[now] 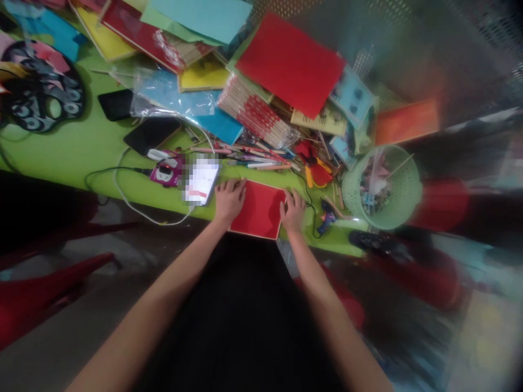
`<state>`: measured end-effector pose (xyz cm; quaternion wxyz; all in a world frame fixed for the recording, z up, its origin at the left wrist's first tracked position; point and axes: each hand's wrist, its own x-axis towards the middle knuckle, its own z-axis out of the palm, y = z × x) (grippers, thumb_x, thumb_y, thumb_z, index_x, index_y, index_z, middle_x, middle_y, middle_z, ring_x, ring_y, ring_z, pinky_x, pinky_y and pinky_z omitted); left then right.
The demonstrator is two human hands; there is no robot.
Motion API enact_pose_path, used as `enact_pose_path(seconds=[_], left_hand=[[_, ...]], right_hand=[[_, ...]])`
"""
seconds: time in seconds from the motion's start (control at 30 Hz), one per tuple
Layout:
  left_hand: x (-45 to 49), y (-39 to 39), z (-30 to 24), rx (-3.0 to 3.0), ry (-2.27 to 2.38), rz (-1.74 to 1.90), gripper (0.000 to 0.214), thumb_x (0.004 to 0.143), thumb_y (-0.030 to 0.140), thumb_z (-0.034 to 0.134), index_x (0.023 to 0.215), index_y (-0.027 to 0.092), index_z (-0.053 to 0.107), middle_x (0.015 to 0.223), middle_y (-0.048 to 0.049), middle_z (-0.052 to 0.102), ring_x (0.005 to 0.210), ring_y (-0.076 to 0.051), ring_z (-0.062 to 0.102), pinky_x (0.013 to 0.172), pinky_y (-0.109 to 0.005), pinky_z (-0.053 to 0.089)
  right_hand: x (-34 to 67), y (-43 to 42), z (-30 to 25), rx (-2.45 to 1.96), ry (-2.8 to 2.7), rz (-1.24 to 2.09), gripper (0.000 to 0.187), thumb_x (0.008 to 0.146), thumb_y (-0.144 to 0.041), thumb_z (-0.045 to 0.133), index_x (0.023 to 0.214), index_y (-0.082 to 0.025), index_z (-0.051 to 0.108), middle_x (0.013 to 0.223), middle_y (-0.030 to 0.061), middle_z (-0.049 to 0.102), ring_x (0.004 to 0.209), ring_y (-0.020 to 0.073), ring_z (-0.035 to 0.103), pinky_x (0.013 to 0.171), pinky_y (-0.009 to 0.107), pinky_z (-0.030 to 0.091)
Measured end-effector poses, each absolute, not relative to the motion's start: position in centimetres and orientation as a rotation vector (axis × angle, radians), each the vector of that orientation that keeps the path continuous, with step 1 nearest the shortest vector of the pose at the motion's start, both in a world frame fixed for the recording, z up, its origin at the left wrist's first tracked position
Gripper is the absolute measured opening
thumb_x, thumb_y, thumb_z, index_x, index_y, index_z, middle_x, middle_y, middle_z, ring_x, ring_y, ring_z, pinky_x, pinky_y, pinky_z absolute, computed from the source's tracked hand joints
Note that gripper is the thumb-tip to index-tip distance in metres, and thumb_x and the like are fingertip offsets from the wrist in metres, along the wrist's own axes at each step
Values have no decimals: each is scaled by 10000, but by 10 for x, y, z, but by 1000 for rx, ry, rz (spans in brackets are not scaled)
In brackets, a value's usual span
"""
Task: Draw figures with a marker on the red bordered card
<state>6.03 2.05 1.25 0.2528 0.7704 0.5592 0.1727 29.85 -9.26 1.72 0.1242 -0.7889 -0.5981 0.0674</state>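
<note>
A small red sheet of paper (258,209) lies at the near edge of the green table (81,149). My left hand (229,199) rests on its left edge with the fingers curled down onto it. On the sheet's right edge sits my right hand (292,210), fingers bent and pressing the paper. Both hands appear to hold the sheet flat against the table.
Stacks of coloured paper, a large red sheet (291,62), bundled sticks (257,117) and pencils crowd the table behind. A green mesh basket (382,188) stands right, a glue gun (327,220) near my right hand, phones (202,182) and cables to the left.
</note>
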Motion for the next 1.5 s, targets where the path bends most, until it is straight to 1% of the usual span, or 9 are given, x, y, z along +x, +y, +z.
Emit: enact_pose_path(seconds=[0.2,0.33,0.47,0.57,0.67,0.87,1.13,1.33,1.5], left_hand=[[60,20,13,2075,1519,488,429,1068,347,451,1409,253,694,1318,-177,699,1165,-356,614,1017,-544,429],[59,19,10,2033,1557,547,411,1068,300,440,1407,212,655,1316,-175,704,1183,-340,625,1048,-531,457],[59,20,5,1972,1597,609,307,1032,202,462,1263,201,664,1262,-161,708,1219,-314,625,1108,-508,467],[59,21,2,1931,1629,632,249,1008,154,460,1154,199,656,1227,-168,699,1205,-315,627,1116,-523,473],[58,21,0,1901,1646,643,249,994,119,436,1116,198,638,1227,-176,690,1212,-323,619,1114,-552,477],[58,20,0,1869,1651,656,266,958,77,439,1102,199,627,1218,-163,690,1223,-316,616,1125,-550,482],[60,20,1,1852,1643,662,241,970,80,445,1083,194,626,1235,-166,688,1218,-312,611,1134,-527,476],[60,20,1,1832,1627,646,254,989,109,441,1122,198,638,1252,-171,681,1219,-325,607,1120,-559,468],[60,21,3,1843,1615,629,289,1004,128,430,1147,187,674,1251,-177,681,1222,-326,600,1119,-535,461]], right_hand=[[302,-94,16,-2296,-1765,211,515,1068,-383,436,1532,-230,601,1583,168,562,1386,318,533,1165,503,415],[303,-96,23,-2243,-1753,194,537,1069,-424,433,1551,-234,576,1568,178,559,1357,322,562,1135,507,443],[288,-80,44,-2217,-1747,156,508,1078,-410,440,1543,-266,585,1534,154,582,1343,314,560,1152,522,421],[262,-55,59,-2102,-1930,293,492,1088,-365,434,1542,-268,595,1463,138,623,1322,293,560,1160,480,412],[236,-32,63,-2053,-2108,406,499,1077,-342,467,1555,-267,588,1426,144,632,1290,312,551,1141,488,412],[214,-18,56,-2034,-2226,470,526,1088,-353,465,1595,-232,531,1493,160,587,1314,328,516,1137,494,402],[210,-14,59,-2052,-2250,491,547,1065,-308,501,1601,-198,510,1501,163,609,1311,334,526,1128,499,402],[209,-15,57,-2064,-2237,506,561,1052,-289,492,1606,-201,502,1497,171,606,1344,346,513,1148,526,393],[208,-14,56,-2095,-2264,479,572,1046,-272,503,1614,-206,498,1527,163,598,1349,340,525,1164,520,392]])
